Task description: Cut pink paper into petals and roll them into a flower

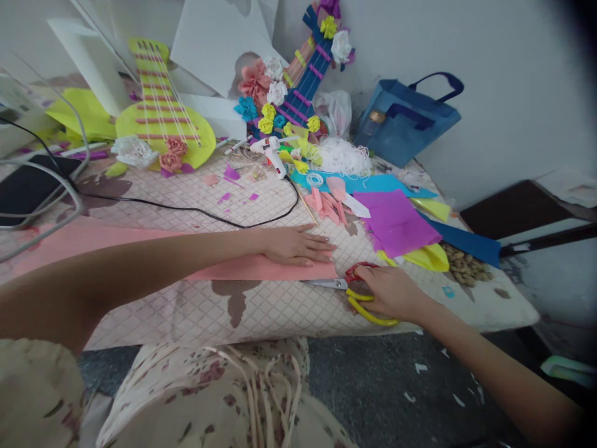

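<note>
A long sheet of pink crepe paper [261,269] lies along the front of the table. My left hand [298,245] rests flat on its right end, fingers stretched out and palm down. Beside that end, my right hand [387,289] grips a pair of scissors [373,316] with red and yellow handles. The scissor blades point left and their tips meet the paper's lower edge near its right corner. Whether the blades are parted is hard to make out.
Behind my hands lie a white glue gun [270,152] with a black cord, cut pink pieces [329,205] and a purple sheet [396,221]. Farther back are a yellow paper guitar [163,118], a blue one [305,87] and a blue bag [405,121]. Peanuts [466,266] lie far right.
</note>
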The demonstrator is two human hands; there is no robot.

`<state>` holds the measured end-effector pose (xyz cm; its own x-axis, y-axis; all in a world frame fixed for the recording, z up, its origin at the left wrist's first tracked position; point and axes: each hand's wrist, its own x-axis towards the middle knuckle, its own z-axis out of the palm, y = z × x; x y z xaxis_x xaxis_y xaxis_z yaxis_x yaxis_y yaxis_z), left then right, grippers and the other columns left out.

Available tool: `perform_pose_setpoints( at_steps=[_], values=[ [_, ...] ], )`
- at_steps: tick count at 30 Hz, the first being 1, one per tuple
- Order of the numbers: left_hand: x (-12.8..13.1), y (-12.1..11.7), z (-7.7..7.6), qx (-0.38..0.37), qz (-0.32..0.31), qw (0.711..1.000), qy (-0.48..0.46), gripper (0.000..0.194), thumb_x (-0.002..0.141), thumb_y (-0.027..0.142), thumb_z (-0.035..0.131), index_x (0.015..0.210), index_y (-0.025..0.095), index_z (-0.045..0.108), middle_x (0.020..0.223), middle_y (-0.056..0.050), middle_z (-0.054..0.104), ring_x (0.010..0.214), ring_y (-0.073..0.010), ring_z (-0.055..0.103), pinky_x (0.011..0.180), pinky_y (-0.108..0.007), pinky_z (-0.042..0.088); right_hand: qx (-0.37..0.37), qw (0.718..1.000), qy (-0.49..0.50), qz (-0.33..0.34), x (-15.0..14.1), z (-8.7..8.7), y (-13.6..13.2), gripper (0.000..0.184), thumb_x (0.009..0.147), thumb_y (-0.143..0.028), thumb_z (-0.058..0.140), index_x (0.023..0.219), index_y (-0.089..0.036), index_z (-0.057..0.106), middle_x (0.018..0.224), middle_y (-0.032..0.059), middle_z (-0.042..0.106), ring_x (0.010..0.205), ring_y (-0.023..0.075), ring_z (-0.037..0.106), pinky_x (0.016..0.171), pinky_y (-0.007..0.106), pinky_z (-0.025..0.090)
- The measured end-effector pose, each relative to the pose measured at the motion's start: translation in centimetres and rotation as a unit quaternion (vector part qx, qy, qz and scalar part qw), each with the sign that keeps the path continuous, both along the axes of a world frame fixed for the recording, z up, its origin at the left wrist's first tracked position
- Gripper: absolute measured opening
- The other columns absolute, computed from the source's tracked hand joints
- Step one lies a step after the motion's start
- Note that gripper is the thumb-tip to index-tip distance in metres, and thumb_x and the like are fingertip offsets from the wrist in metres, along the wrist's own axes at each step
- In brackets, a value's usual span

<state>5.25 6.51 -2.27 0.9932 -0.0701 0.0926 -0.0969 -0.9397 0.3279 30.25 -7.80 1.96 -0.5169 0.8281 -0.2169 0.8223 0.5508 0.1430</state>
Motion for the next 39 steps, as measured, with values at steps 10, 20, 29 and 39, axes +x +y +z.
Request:
perform_pose_setpoints(
  at_steps=[10,20,29,39],
  values=[
    [-0.1,-0.2,0.3,-0.034,0.008,0.999,-0.025,0.049,0.093,0.037,0.031,0.140,0.029,0.034,0.150,0.001,0.025,0.139,-0.0161,0.019,0.114,-0.039,-0.005,0.020,0.999,0.035,0.011,0.3,0.0,-0.1,0.030,0.076,-0.042,0.057,0.090,-0.018,0.050,0.082,0.0080,0.065,0.079,0.0236,0.062,0.065,0.030,0.037],
    [-2.3,0.2,1.0,-0.044,0.025,0.998,-0.032,0.047,0.093,0.035,0.034,0.139,0.030,0.035,0.148,0.001,0.031,0.138,-0.0163,0.021,0.113,-0.039,-0.006,0.014,0.999,0.049,-0.014,-0.3,0.2,-0.5,0.031,0.075,-0.040,0.058,0.094,-0.017,0.051,0.088,0.0090,0.065,0.082,0.0246,0.062,0.068,0.032,0.040],
    [-2.4,-0.1,0.5,-0.069,0.033,0.997,0.005,0.049,0.093,0.035,0.031,0.141,0.029,0.031,0.149,0.001,0.027,0.138,-0.0163,0.022,0.113,-0.038,-0.008,0.001,0.999,0.042,-0.004,-1.7,0.4,0.0,0.030,0.075,-0.042,0.056,0.092,-0.018,0.049,0.085,0.0083,0.065,0.079,0.0245,0.062,0.065,0.032,0.039],
    [-2.5,0.0,0.6,-0.037,0.013,0.999,0.013,0.051,0.094,0.036,0.024,0.143,0.026,0.027,0.151,0.000,0.022,0.140,-0.0149,0.016,0.111,-0.037,-0.013,-0.015,1.000,0.006,0.000,-1.3,0.0,0.0,0.033,0.076,-0.042,0.058,0.095,-0.018,0.048,0.081,0.0058,0.066,0.074,0.0231,0.063,0.057,0.028,0.033]
  ],
)
